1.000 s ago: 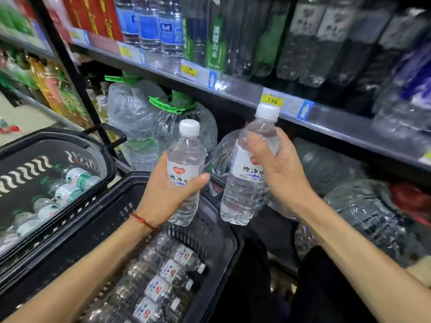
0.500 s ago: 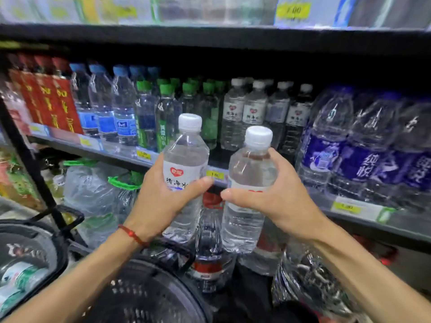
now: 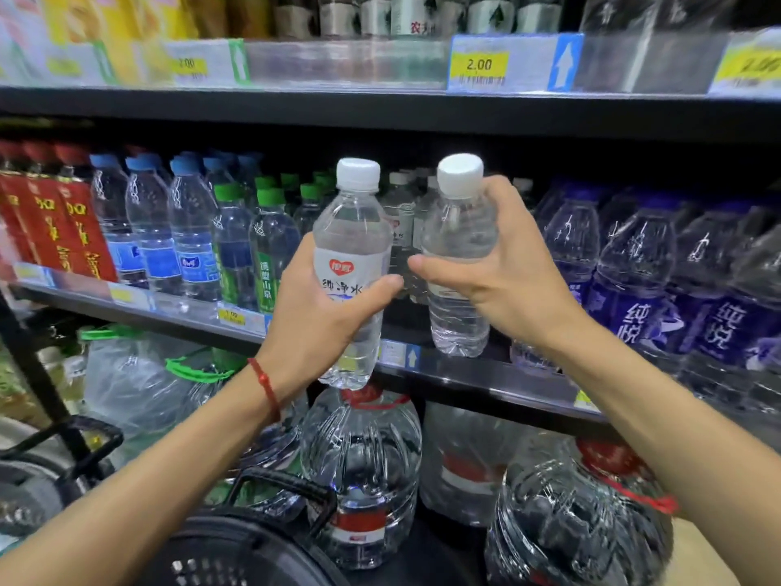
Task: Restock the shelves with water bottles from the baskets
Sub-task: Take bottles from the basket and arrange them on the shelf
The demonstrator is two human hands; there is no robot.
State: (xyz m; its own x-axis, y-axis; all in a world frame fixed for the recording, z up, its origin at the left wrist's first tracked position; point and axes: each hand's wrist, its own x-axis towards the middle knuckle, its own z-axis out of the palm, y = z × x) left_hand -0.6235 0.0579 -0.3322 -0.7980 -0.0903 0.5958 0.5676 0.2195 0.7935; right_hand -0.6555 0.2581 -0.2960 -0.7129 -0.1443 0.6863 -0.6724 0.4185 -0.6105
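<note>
2 hands full: our left hand (image 3: 315, 327) curls round the left bottle (image 3: 353, 230), right hand (image 3: 503, 281) round the right bottle (image 3: 458, 234), both upright at the middle shelf (image 3: 486, 376) gap, likely to slot beside the matching row (image 3: 401, 222).

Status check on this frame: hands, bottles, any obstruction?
Left hand grips label-front bottle; right hand grips second bottle. Both upright, off the middle shelf, not yet placed. Open slot ahead before white-capped row; nothing blocking.

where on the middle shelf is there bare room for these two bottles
The shelf is bare between the green-cap bottles and the purple bottles, ahead of the white-cap row. Either side is packed to the edge.
</note>
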